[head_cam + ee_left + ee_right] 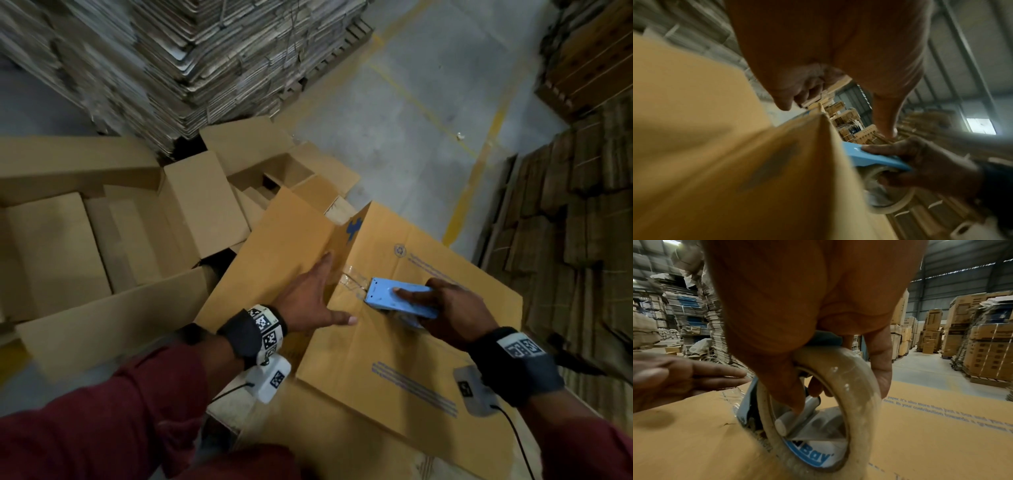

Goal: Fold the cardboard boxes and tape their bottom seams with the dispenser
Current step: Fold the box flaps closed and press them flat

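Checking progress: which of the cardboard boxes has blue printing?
The box under both hands, where the blue dispenser rests. The open boxes to its left are plain brown.

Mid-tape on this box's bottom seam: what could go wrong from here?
1. The left hand lies flat on only one flap of the box; the other could lift and the seam gape as the dispenser runs.
2. The tape already looks crinkled at its start, so it may bond poorly.
3. The left thumb sits near the dispenser's path and could get taped over.
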{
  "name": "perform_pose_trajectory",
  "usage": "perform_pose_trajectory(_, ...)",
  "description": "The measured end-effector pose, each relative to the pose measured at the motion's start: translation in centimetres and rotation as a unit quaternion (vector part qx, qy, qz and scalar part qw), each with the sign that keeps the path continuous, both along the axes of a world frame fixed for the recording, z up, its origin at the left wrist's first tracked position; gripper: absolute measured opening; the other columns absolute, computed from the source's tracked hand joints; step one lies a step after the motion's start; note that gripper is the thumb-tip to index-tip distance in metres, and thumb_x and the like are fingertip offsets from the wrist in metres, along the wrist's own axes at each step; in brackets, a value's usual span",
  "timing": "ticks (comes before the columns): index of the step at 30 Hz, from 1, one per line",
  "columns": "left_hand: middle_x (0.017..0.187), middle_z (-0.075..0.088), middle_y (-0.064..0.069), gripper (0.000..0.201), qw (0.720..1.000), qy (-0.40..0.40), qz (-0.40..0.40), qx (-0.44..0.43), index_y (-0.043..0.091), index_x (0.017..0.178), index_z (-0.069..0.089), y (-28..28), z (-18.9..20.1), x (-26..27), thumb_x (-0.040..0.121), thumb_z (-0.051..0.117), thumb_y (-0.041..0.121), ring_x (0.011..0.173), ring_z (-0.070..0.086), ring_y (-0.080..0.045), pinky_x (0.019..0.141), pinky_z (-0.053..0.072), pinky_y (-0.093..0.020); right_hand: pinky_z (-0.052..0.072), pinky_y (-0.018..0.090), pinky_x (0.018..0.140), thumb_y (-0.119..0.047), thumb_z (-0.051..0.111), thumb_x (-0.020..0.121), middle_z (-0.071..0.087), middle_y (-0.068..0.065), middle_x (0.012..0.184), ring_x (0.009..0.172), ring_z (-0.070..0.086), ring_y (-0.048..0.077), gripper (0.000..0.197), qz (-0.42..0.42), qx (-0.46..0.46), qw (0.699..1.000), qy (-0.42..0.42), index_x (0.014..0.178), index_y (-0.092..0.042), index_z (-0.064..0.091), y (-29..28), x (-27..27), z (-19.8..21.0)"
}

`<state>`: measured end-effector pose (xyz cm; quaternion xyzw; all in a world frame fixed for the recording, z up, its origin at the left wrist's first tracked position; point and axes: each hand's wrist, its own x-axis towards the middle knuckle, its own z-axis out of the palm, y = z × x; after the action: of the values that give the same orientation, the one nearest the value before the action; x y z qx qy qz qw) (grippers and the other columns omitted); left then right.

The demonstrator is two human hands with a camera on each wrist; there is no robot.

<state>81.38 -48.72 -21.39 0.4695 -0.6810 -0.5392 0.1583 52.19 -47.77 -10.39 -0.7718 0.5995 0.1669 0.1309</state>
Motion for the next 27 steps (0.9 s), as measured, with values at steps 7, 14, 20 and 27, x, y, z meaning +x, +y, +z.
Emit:
perform_pose_trajectory(7, 0.17, -0.019, 0.01, 0.138, 0.985, 0.048, -0.065, 0.15, 0.024, 0.16, -0.024, 1.2, -0.3, -1.4, 0.078, 0.078, 0.067, 0.158, 0.002, -0.009, 0.127, 0.016, -0.03, 0.048, 0.033, 0.066, -0.052, 0.077, 0.084, 0.056, -0.003, 0.097, 0.09, 0.066, 0.027, 0.06, -0.008, 0.016, 1.0, 0.016, 0.137, -0.063, 0.049, 0.1, 0.1, 0.2)
perform_pose_trajectory(14, 0.164, 0.036, 0.011, 0.117, 0.97, 0.144, 0.05, 0.188, 0.032, 0.161, 0.028, -0.3, -0.8, 0.3, 0.067, 0.078, 0.08, 0.146, 0.039, -0.009, 0.121, 0.035, -0.043, 0.033, 0.028, 0.069, -0.046, 0.07, 0.09, 0.056, -0.001, 0.107, 0.099, 0.064, 0.026, 0.056, 0.006, 0.025, 0.999, 0.041, 0.14, -0.059, 0.047, -0.2, 0.8, 0.7)
perform_pose_trajectory(20, 0.148, 0.052, 0.006, 0.098, 0.961, 0.137, 0.117, 0.21, 0.023, 0.148, 0.044, -0.2, 1.8, -2.1, 0.076, 0.057, 0.089, 0.133, 0.05, -0.018, 0.12, 0.034, -0.042, 0.048, 0.034, 0.068, -0.05, 0.076, 0.085, 0.054, -0.004, 0.099, 0.089, 0.065, 0.026, 0.058, -0.025, 0.024, 0.999, 0.004, 0.135, -0.065, 0.049, -0.1, 0.3, -0.2)
perform_pose_trajectory(27, 0.167, 0.026, 0.006, 0.122, 0.965, 0.052, 0.036, 0.253, 0.02, 0.162, 0.023, 2.3, -0.8, 0.3, 0.072, 0.049, 0.097, 0.153, 0.026, -0.015, 0.125, 0.022, -0.044, 0.044, 0.031, 0.062, -0.051, 0.076, 0.083, 0.047, -0.009, 0.089, 0.081, 0.065, 0.026, 0.054, -0.017, 0.0, 1.0, 0.0, 0.133, -0.061, 0.056, 0.4, 0.6, -0.3)
